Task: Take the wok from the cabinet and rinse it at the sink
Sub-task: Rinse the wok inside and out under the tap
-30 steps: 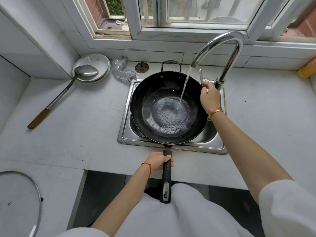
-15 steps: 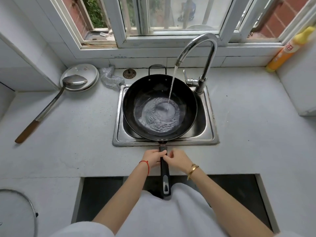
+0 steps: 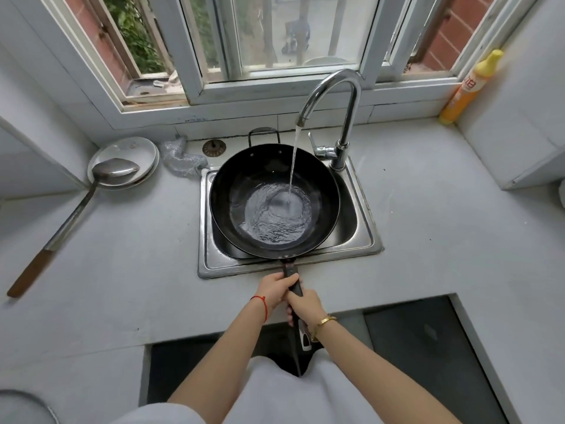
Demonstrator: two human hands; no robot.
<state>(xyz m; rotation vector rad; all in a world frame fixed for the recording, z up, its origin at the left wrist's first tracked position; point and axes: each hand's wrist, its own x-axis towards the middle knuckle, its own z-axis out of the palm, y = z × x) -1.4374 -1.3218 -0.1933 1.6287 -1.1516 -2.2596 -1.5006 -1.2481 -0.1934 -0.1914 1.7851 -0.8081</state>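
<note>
A black wok (image 3: 244, 179) rests over the steel sink (image 3: 368, 240), its long black handle (image 3: 294, 289) reaching toward me. Water runs from the curved chrome faucet (image 3: 342, 96) into the wok's bowl and pools there. My left hand (image 3: 273, 290) grips the handle near the wok. Just behind it, closer to me, my right hand (image 3: 305, 304) grips the same handle.
A metal ladle (image 3: 113, 171) with a wooden grip lies across a plate (image 3: 128, 149) at the left. A scrubbing cloth (image 3: 180, 159) and a drain plug (image 3: 214, 147) lie behind the sink. An orange bottle (image 3: 467, 90) stands at the right wall. A glass lid's edge (image 3: 27, 399) shows bottom left.
My right hand left the faucet lever and came back to the wok handle, first touching it, now gripping it behind my left hand. Water keeps running into the wok.
</note>
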